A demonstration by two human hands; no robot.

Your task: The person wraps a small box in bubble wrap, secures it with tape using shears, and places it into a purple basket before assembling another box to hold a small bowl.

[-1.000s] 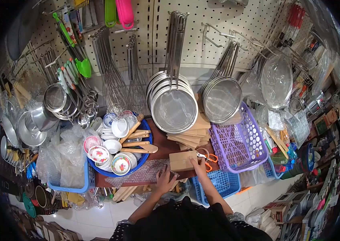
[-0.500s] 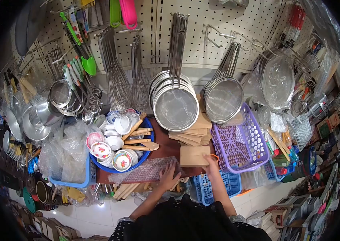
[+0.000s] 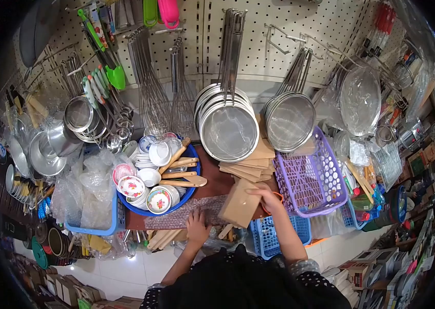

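Observation:
My right hand [image 3: 269, 198] grips a small brown cardboard box [image 3: 239, 203] by its upper right side. The box is tilted and raised at the table's front edge. An orange loop [image 3: 280, 195] shows beside that hand; what it belongs to is hidden. My left hand [image 3: 197, 227] lies with fingers spread on a sheet of bubble wrap [image 3: 173, 213], which stretches along the front of the table. Left of the box, a blue basin [image 3: 192, 189] holds several small bowls [image 3: 158, 201] and wooden-handled utensils [image 3: 179, 175].
Flat cardboard pieces [image 3: 248, 167] are stacked behind the box. A purple basket [image 3: 333, 203] stands to the right, with a blue basket [image 3: 271, 252] below. Strainers [image 3: 229, 134] and whisks [image 3: 150, 98] hang at the back. A plastic-filled blue basket [image 3: 94, 229] is at the left.
My right hand has lifted and tilted the box, which stood level on the table. My left hand has shifted left and toward me along the bubble wrap.

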